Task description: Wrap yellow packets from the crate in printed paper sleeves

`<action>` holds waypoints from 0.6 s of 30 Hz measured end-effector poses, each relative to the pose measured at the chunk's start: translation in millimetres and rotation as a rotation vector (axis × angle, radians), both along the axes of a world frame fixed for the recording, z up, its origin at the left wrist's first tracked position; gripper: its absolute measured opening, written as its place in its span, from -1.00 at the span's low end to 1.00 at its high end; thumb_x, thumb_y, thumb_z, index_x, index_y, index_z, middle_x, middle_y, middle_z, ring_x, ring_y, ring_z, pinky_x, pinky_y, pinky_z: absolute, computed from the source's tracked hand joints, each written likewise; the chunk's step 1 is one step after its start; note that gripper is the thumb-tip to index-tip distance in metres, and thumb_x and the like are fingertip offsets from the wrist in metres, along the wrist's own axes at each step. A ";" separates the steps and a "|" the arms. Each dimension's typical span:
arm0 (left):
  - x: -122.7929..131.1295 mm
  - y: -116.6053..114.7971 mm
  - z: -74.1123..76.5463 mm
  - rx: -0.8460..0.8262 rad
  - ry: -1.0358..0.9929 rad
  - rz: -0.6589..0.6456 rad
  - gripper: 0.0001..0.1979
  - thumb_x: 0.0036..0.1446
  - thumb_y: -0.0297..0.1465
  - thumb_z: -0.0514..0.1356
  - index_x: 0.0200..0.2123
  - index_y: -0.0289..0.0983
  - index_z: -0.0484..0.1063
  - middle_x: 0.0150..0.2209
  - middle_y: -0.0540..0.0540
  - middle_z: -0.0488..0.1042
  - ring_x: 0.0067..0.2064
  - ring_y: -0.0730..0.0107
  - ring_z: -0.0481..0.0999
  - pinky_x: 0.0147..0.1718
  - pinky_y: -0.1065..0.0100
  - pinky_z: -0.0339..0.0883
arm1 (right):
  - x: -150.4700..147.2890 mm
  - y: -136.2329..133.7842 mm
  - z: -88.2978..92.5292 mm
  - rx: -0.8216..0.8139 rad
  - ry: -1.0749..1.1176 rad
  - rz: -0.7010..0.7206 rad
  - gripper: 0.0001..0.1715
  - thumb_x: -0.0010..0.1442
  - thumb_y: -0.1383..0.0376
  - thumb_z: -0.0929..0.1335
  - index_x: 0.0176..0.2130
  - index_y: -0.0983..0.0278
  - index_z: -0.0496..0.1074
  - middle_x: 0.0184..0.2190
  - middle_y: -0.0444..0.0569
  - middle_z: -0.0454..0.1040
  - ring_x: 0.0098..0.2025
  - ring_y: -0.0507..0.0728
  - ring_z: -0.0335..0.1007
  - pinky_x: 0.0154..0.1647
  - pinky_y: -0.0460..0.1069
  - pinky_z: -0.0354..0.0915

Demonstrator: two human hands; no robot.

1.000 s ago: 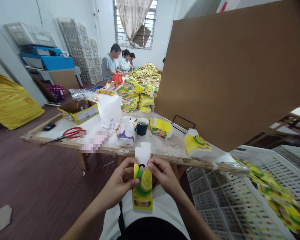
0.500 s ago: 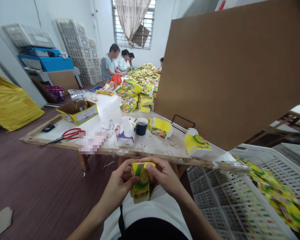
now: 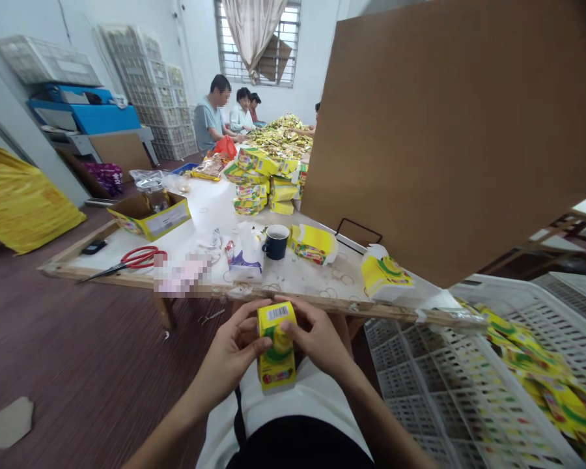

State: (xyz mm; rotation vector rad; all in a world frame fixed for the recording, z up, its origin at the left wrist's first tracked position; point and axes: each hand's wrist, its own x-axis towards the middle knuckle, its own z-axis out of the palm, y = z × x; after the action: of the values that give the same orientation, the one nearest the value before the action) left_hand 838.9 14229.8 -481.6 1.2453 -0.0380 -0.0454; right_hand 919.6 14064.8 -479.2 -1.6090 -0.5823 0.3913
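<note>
A small yellow carton [image 3: 277, 355] with green print stands upright above my lap, its barcode end facing up and closed. My left hand [image 3: 237, 342] grips its left side, thumb on the front face. From the right, my right hand [image 3: 312, 335] holds it too, with the thumb pressed on the front near the top edge. The fingers behind the carton are partly hidden. Just beyond my hands runs the wooden edge of the white table [image 3: 312, 280], where a dark mug [image 3: 276, 242] and another yellow carton [image 3: 313, 244] stand.
A large brown cardboard sheet [image 3: 439, 143] rises at the right. Below it, a white crate [image 3: 420, 378] holds yellow packets [image 3: 532, 352]. Red-handled scissors [image 3: 139, 258] and an open box [image 3: 151, 215] lie at the left. Several people sit by a heap of packets [image 3: 283, 138].
The carton's top flap, raised and open before, is now folded down, showing the barcode. Both hands stay on the carton, and my right thumb has moved slightly left.
</note>
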 end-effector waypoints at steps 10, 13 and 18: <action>-4.1 -6.2 -5.6 0.222 -0.058 0.215 -0.69 0.13 -0.38 0.23 -0.02 -0.19 0.44 -0.06 -0.09 0.52 -0.15 0.35 0.54 -0.14 0.35 0.42 | -10.2 12.4 -14.4 0.263 -0.048 -0.164 -0.90 0.06 0.32 0.43 -0.32 0.22 0.55 -0.32 -0.06 0.51 -0.23 0.10 0.42 -0.19 -0.01 0.32; -5.3 -6.0 -0.6 0.364 -0.183 0.383 -0.85 0.14 -0.37 0.23 -0.23 -0.23 0.56 -0.14 -0.11 0.55 -0.09 0.31 0.51 -0.09 0.38 0.39 | -18.1 15.5 -11.8 0.261 -0.116 -0.190 -0.90 0.05 0.34 0.44 -0.32 0.24 0.54 -0.31 -0.04 0.50 -0.23 0.10 0.42 -0.19 -0.01 0.32; -10.2 -10.4 5.9 0.335 -0.123 0.420 -0.90 0.11 -0.38 0.26 -0.31 -0.24 0.55 -0.24 -0.07 0.59 -0.15 0.32 0.54 -0.13 0.41 0.41 | -25.7 14.9 -4.1 0.302 0.046 -0.166 -0.84 0.02 0.30 0.47 -0.32 0.23 0.50 -0.36 -0.07 0.53 -0.29 0.08 0.42 -0.25 -0.03 0.33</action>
State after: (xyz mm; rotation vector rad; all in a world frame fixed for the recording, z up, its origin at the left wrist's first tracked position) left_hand 828.7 14219.4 -475.7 1.5669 0.1294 0.4039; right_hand 894.0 14079.7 -483.3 -1.3426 -0.4451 0.2052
